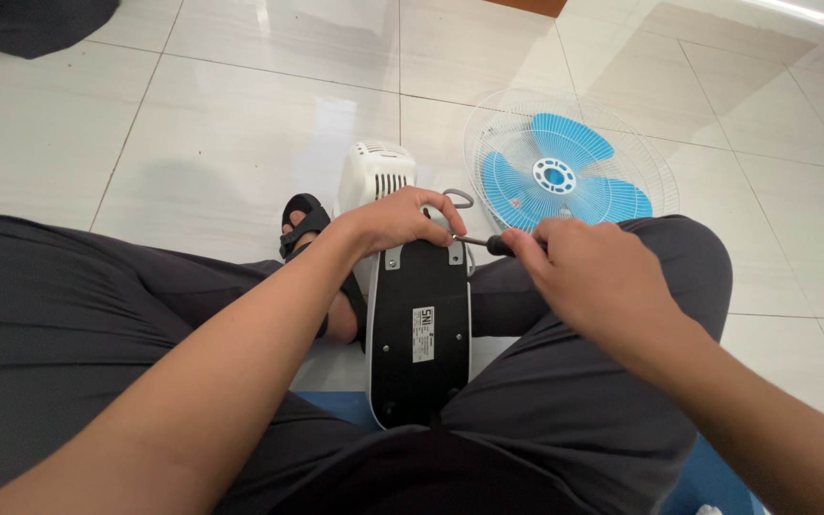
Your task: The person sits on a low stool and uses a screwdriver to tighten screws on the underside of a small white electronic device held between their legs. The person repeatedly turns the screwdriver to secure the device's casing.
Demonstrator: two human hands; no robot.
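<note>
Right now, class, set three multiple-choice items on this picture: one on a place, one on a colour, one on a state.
1. Where does the round white wire fan grille lie?
A on the pale tiled floor
B on a table
C on the lap

2. What colour are the plastic fan blades?
A red
B blue
C green

3. What does the right hand hold?
A nothing
B a cloth
C a black-handled screwdriver

Answers: 1 A, tiles show around it; 2 B, blades seen through wires; 3 C, fingers wrap the handle, while the left hand steadies the white fan base with black underside.
</note>
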